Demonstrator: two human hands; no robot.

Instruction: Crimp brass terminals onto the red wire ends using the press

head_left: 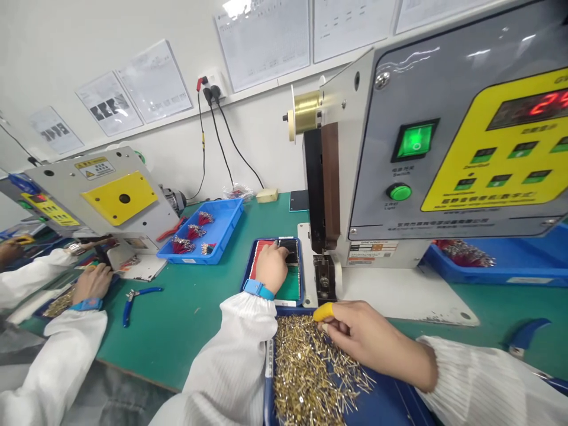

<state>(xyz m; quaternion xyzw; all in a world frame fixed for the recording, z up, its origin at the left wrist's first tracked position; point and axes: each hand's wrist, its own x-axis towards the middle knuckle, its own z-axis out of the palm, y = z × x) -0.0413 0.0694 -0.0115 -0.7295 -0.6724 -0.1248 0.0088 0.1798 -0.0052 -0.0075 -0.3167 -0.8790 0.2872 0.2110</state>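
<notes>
A grey press machine [444, 148] with a yellow control panel and a lit green switch fills the right half of the frame. It stands on a green desk [186, 319] that runs across the middle. At lower centre, a blue tray [399, 402] holds a heap of gold pins [306, 367].

The person's right hand [361, 334] rests on that heap, just below the machine's tool head. A yellow finger cover [323, 311] sits on the forefinger. The grip is narrow, with thumb and fingers drawn together over the pins; whether a pin sits between them cannot be told.

The left hand [271, 267], with a blue wristband [258, 289], lies in a small tray [248, 260] just left of the tool head. Its fingers curl down onto a black part [290, 251] at the tray's far end. Whether the grip has closed on that part cannot be told.

At centre left, a blue bin [226, 228] carries bundles of red wires. Blue-handled pliers [135, 299] lie on the desk below it. At far left, a co-worker's hand [92, 283] works under a second machine [102, 195].
</notes>
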